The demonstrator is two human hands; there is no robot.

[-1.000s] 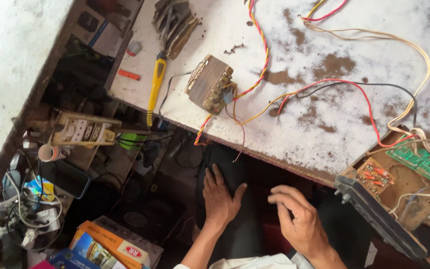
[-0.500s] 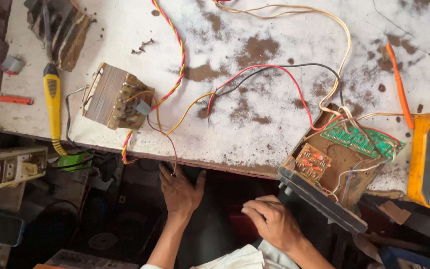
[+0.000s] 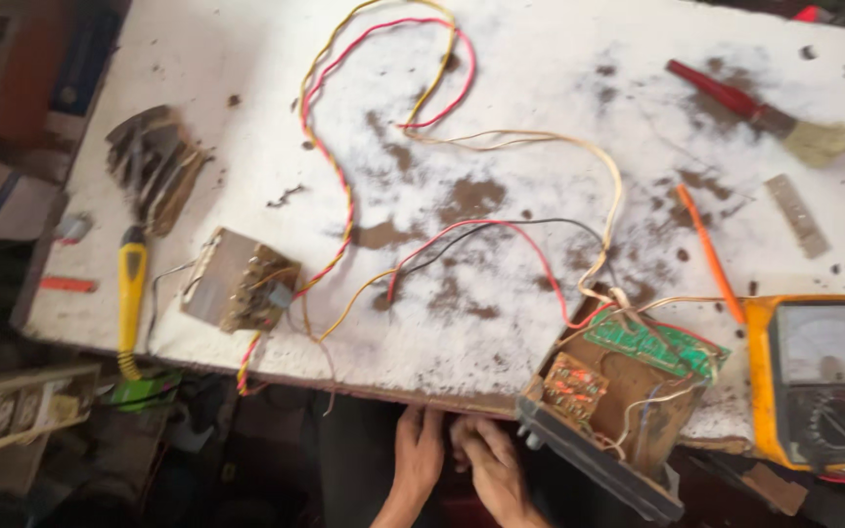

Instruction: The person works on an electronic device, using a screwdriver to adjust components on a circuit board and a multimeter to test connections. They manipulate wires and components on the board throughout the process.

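Both my hands are low in the head view, just under the front edge of the worn white workbench (image 3: 501,88). My left hand (image 3: 418,455) lies flat with fingers loosely together and holds nothing. My right hand (image 3: 489,467) rests against it, fingers curled, right beside the open wooden electronics box (image 3: 618,411), which holds a green circuit board (image 3: 655,344) and a small orange board (image 3: 573,386). Red, yellow, black and cream wires (image 3: 501,230) run from the box across the bench to a small transformer (image 3: 242,284).
An orange analog multimeter (image 3: 819,381) sits at the right edge. Nearby lie an orange pen (image 3: 711,252), a red-handled brush (image 3: 760,112) and a metal strip (image 3: 799,215). A yellow-handled tool (image 3: 131,293) and a heat sink (image 3: 154,166) lie left. A power strip (image 3: 12,411) sits below.
The view has swung right and up over the bench, bringing the multimeter and brush into sight. My hands have come together near the bench edge, next to the wooden box.
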